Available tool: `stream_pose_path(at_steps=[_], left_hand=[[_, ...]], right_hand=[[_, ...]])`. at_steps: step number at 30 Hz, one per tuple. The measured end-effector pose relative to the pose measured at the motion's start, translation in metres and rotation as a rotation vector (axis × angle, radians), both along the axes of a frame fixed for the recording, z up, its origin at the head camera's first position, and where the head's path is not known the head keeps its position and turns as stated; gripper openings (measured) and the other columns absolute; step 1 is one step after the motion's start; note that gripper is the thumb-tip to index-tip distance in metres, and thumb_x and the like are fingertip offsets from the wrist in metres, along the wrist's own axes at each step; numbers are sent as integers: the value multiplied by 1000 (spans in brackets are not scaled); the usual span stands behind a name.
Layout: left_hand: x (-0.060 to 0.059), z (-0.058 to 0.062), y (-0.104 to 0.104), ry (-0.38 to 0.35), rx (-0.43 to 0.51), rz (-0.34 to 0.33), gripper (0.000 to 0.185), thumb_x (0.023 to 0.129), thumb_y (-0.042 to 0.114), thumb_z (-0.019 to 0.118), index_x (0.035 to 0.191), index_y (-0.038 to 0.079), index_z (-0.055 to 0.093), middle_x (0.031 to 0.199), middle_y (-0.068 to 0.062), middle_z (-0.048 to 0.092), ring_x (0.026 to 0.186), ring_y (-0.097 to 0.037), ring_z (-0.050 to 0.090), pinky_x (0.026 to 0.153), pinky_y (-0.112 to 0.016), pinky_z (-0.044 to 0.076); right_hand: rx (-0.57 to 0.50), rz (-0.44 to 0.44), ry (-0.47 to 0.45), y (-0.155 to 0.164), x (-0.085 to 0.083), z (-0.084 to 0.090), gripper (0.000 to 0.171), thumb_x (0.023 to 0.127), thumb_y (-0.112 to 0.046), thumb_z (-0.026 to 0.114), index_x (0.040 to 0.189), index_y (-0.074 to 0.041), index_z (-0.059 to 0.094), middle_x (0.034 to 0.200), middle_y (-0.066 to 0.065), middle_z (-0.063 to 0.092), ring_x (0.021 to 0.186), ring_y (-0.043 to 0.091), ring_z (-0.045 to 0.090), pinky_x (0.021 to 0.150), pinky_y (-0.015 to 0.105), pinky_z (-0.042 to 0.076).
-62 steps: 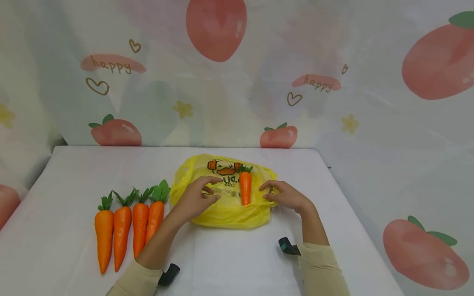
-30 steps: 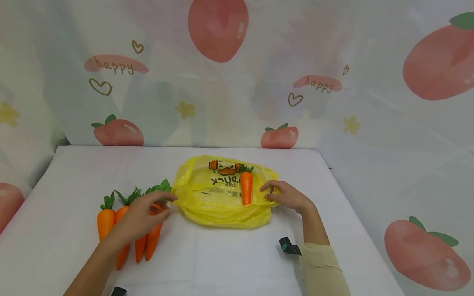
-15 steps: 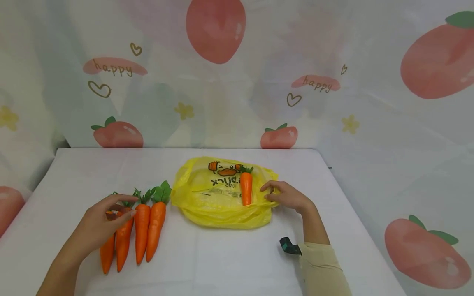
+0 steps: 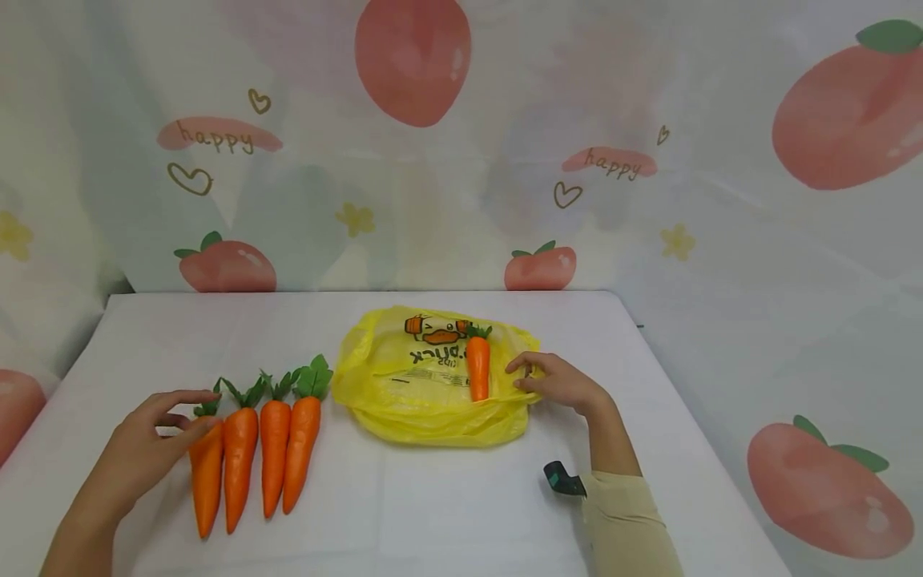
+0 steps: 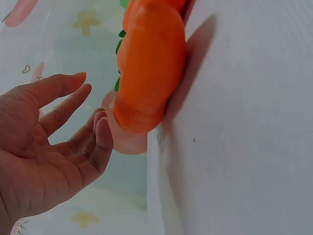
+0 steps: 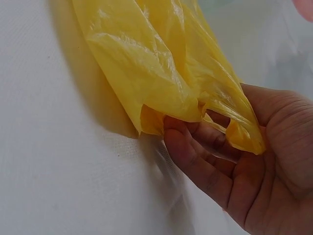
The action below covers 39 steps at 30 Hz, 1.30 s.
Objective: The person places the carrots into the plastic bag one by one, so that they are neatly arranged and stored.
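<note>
My left hand (image 4: 140, 449) hovers at the upper end of the leftmost orange carrot (image 4: 207, 485), fingers spread and slightly bent. In the left wrist view, a gap shows between those fingers and the carrot (image 5: 151, 68). At the right end of a yellow plastic bag (image 4: 433, 421), my right hand (image 4: 566, 385) holds the bag's edge between curled fingers and thumb. The right wrist view shows the crinkled film (image 6: 137, 54) passing over these fingers. One leafy-topped carrot (image 4: 478, 365) lies on the bag's printed duck side, its tip at the bag's front fold.
Three more carrots lie side by side right of the leftmost one, among them the one nearest the bag (image 4: 303, 449). All rest on a white-covered table (image 4: 447, 513). A patterned cloth backdrop (image 4: 447, 192) rises behind. A black device (image 4: 562, 479) sits at my right wrist.
My left hand has moved left from over the bag, across the row of carrots, to the leftmost one. My right hand has stayed at the bag's right edge.
</note>
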State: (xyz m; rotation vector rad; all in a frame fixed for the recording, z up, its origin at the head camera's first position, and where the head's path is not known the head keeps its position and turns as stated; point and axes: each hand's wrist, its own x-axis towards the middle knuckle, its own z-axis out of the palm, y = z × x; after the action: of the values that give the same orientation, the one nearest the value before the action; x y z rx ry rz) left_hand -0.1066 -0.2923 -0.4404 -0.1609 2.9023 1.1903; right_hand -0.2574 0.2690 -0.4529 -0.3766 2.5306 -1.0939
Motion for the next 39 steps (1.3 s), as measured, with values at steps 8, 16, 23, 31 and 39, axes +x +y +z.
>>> stream_pose_path(at_steps=[8, 16, 23, 31, 39], left_hand=[[-1, -5, -18, -95, 2, 12, 51, 103, 33, 65, 144, 3, 55, 140, -33, 43, 112, -49, 51, 78, -58, 54], [-3, -10, -26, -145, 21, 0, 57, 102, 35, 67, 145, 1, 52, 141, -35, 42, 115, -51, 50, 79, -57, 56], [-5, -16, -33, -235, 73, -43, 64, 100, 38, 70, 148, 0, 49, 141, -36, 41, 111, -44, 57, 78, -47, 58], [-4, -20, -32, -263, 143, -90, 65, 101, 34, 70, 150, 2, 44, 140, -37, 47, 104, -34, 64, 74, -38, 56], [-6, -22, -30, -281, 141, -96, 77, 93, 35, 79, 152, 3, 40, 142, -39, 44, 103, -31, 63, 78, -43, 57]], right_hand=[[-1, -6, 1, -1, 2, 1, 18, 101, -16, 66, 118, -16, 72, 102, 8, 58, 106, 29, 51, 86, 42, 45], [-2, -8, 1, 0, 2, 2, 19, 101, -17, 67, 119, -13, 72, 101, 8, 57, 106, 29, 50, 87, 42, 45], [-1, 5, 15, 0, 1, 2, 19, 101, -16, 67, 119, -12, 71, 100, 8, 57, 103, 28, 50, 84, 40, 45], [-22, 14, 22, 0, 2, 1, 20, 100, -16, 67, 120, -11, 71, 99, 8, 55, 101, 28, 50, 81, 41, 44], [-25, 10, 10, 0, 2, 0, 19, 100, -15, 67, 118, -11, 72, 98, 9, 56, 101, 28, 50, 82, 40, 44]])
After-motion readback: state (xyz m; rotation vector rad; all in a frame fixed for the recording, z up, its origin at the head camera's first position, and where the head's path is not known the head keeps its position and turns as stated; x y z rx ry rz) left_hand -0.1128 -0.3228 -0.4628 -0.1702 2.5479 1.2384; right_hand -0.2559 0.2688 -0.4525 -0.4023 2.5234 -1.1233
